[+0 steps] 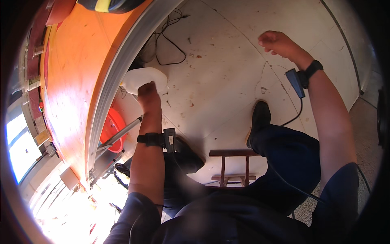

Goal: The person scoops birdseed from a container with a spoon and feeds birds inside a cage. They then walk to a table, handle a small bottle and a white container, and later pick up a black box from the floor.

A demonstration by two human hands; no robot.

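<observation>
My left hand [149,99] is closed at the near edge of a smooth white rounded object [143,79], beside the table's edge. Its kind does not show, and its far side runs close under the table. Out to the right, over the floor, my right hand [280,44] has its fingers curled together. Whatever it may hold is too small or hidden. A faint thin curved line [266,69] shows just below that hand; I cannot tell whether it is a thread or a mark on the floor. Both wrists wear black straps with small boxes and cables.
An orange-topped table [81,61] with a pale metal edge stands on the left. Under it are a red basin [115,130] and a metal leg [126,129]. A black cable [170,51] lies on the debris-strewn floor [215,81]. Between my legs stands a wooden stool [233,153].
</observation>
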